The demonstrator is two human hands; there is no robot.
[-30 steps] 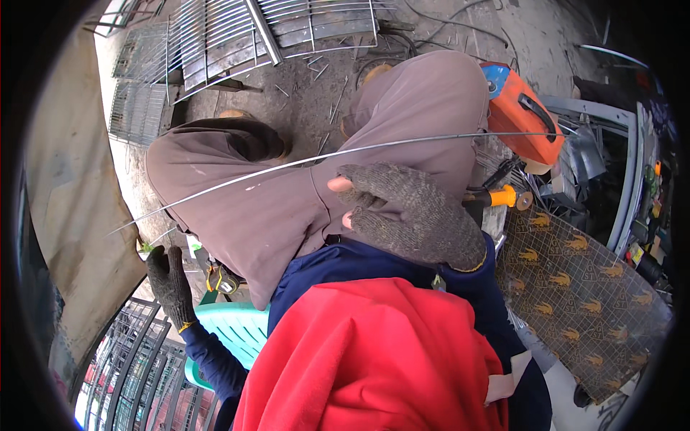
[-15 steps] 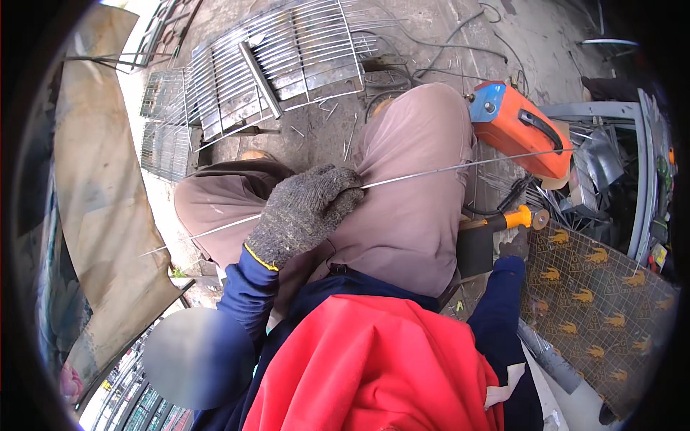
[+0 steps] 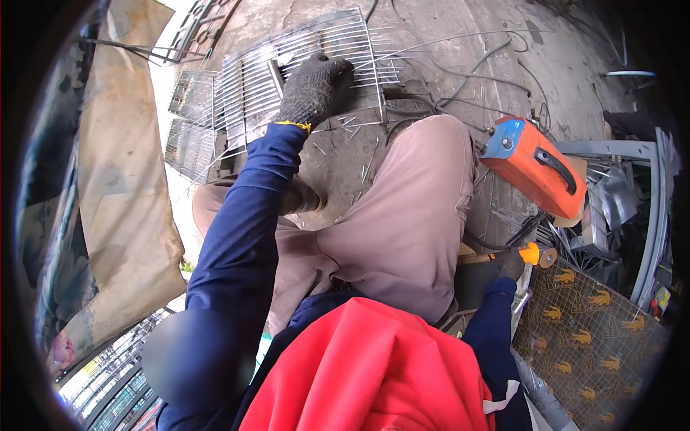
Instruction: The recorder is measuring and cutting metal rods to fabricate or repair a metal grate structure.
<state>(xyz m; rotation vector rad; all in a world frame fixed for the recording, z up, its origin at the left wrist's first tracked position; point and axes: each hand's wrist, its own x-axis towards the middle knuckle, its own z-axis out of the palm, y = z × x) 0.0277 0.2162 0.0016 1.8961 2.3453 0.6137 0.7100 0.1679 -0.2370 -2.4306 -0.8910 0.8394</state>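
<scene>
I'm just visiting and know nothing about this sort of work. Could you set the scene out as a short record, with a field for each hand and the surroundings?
Left hand: gloved, reached out over a metal grille; exact grip unclear
By left hand: thin metal rod, running off to the right
Right hand: gloved, at a yellow grinder; fingers hard to make out
Beyond grinder: orange-and-blue machine with black handle
Lower right: dark patterned board
Left side: tan sheet
Bottom centre: red cloth
</scene>
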